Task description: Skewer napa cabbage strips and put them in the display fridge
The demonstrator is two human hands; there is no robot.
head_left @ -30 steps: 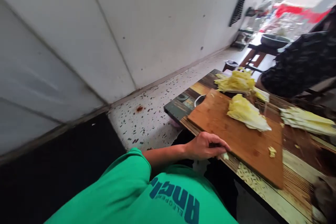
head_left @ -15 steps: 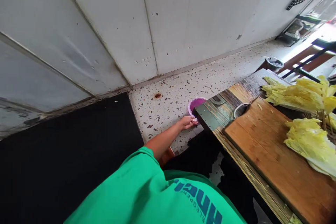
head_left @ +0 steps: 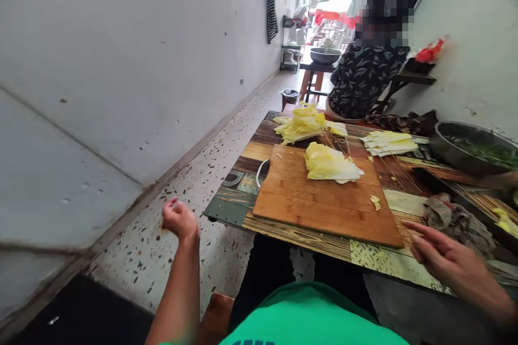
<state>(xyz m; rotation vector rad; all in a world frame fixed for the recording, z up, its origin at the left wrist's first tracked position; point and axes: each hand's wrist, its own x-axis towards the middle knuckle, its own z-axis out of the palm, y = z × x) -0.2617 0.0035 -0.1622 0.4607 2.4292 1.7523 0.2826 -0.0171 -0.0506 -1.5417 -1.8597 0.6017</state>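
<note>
My left hand (head_left: pixel 178 219) is out over the speckled floor, left of the table corner. Its fingers are curled closed, with a small pale bit at the fingertips too small to name. Past the front right corner of the wooden cutting board (head_left: pixel 291 199), my right hand (head_left: pixel 449 259) hovers with its index finger stretched out and nothing in its grasp. Yellow-white napa cabbage leaves (head_left: pixel 329 163) lie stacked on the board. A small cabbage scrap (head_left: pixel 375 202) rests near its right side.
Beyond the board are a cabbage pile (head_left: pixel 301 123) and skewered cabbage (head_left: pixel 390 143). To the right stand a metal bowl (head_left: pixel 443 153) of greens and a crumpled cloth (head_left: pixel 457 221). A person (head_left: pixel 362 75) sits beyond the table. A lined bin (head_left: pixel 290 98) stands near the wall.
The view has swung right and up from the floor and wall to the table. My left hand has moved away from the pink bucket, now out of sight. My right hand has come into view.
</note>
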